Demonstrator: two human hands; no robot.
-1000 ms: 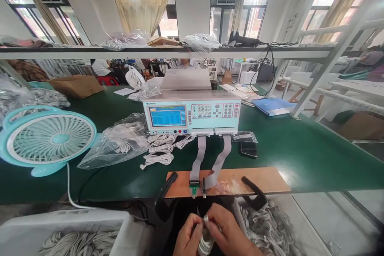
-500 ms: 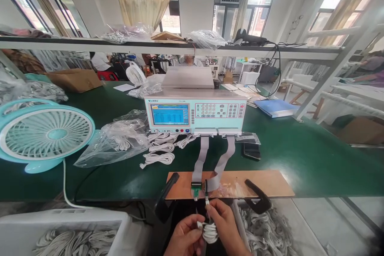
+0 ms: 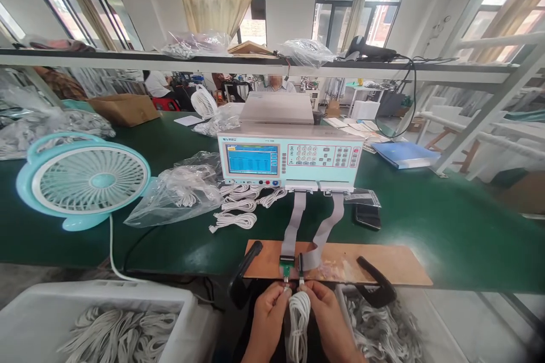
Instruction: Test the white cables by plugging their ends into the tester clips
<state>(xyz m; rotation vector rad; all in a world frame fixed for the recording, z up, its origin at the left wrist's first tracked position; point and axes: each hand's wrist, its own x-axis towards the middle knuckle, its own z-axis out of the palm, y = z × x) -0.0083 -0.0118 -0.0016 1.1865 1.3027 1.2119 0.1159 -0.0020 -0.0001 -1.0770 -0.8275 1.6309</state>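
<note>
White coiled cable (image 3: 298, 317) hangs from the board-edge connectors (image 3: 293, 268).

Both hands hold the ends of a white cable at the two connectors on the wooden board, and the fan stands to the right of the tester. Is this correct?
Not quite. The head view shows the fan to the left of the tester, not the right. The rest holds: the left hand and right hand hold the ends of the white cable at the connectors on the wooden board.
</note>
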